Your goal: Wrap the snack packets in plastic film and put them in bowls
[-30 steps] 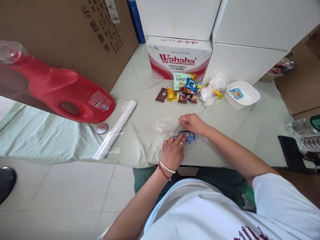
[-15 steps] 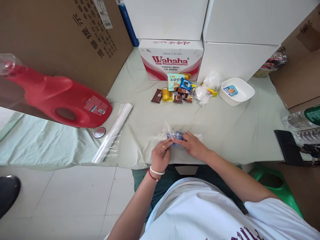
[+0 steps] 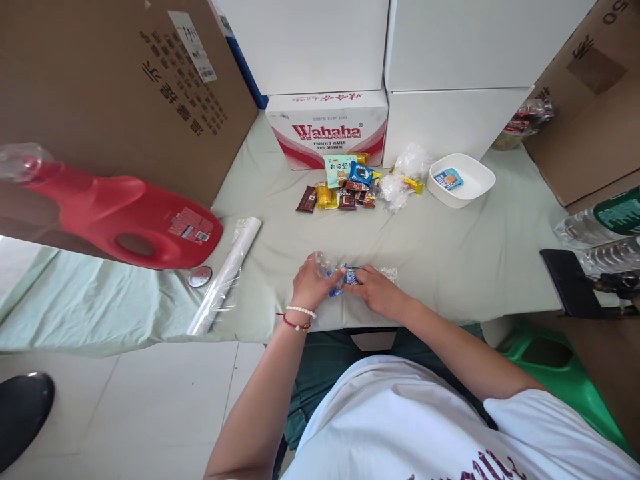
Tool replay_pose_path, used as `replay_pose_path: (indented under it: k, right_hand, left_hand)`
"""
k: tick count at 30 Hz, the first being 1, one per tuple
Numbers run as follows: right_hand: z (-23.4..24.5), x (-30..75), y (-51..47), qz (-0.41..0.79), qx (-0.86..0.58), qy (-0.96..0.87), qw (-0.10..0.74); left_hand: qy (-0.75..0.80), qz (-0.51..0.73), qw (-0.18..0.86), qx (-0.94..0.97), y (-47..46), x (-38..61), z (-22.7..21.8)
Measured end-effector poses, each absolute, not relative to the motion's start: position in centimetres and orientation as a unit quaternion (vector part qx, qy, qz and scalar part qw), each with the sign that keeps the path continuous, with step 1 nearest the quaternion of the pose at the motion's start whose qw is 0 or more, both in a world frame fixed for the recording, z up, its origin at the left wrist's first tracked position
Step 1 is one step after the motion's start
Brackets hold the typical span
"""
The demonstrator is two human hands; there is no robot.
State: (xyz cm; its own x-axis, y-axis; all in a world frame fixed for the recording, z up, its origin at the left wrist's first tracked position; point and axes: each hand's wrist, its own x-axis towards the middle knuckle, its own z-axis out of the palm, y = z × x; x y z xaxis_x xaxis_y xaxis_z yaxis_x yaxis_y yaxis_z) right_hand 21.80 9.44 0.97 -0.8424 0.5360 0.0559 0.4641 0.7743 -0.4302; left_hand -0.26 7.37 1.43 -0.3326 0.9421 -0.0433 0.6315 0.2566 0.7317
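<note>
My left hand (image 3: 310, 287) and my right hand (image 3: 376, 291) meet at the near edge of the pale green table (image 3: 450, 253). Both pinch a small blue snack packet (image 3: 344, 276) wrapped in clear plastic film (image 3: 385, 272). The left fingers curl around the film's left end. The right fingers press on its right side. Part of the packet is hidden under my fingers.
A pile of snack packets (image 3: 345, 187) lies at the back by a Wahaha box (image 3: 327, 130). A white bowl (image 3: 461, 180) holds one packet. A roll of clear film (image 3: 225, 275), a red jug (image 3: 120, 213) and a metal lid (image 3: 200, 276) lie left. A black phone (image 3: 567, 280) lies right.
The film, spread flat a second ago, is now gathered around the blue packet. Both hands came together on it, closer to the table's near edge.
</note>
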Motion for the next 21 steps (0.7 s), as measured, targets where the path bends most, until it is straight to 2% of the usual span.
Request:
replay_pose_path:
  k: [4,6,9,11,15,16,18,21]
  right_hand:
    - [0.9,21.7,9.6,0.199,-0.267,-0.939,0.085]
    - [0.8,21.7,9.6,0.2,-0.262,-0.939,0.094]
    - [0.7,22.2,9.4,0.224,-0.235,-0.937,0.126]
    - [0.9,23.2,9.2,0.248,-0.211,-0.933,0.152]
    - [1.3,26.1,8.4,0.315,-0.146,-0.917,0.197]
    - [1.2,26.8,8.3,0.33,-0.158,-0.906,0.215]
    - [0.8,27.8,8.0,0.316,-0.271,-0.871,0.263]
    - [-0.1,28.4,7.9,0.197,-0.499,-0.793,0.29]
  left_hand:
    - [0.745,0.404,0.286,0.447,5.3,1.7,3.7]
    - [0.706,0.447,0.281,0.472,4.4,3.3,4.5]
    - [0.635,0.433,0.295,0.567,3.6,6.1,4.7]
    - [0.611,0.407,0.267,0.625,3.4,7.4,4.2]
    - [0.588,0.34,0.143,0.72,3.1,8.3,2.4]
    - [0.58,0.323,0.119,0.738,3.0,8.3,1.9]
    - [0.569,0.295,0.089,0.762,2.7,8.4,1.1]
    - [0.572,0.268,0.063,0.773,2.2,8.5,0.3]
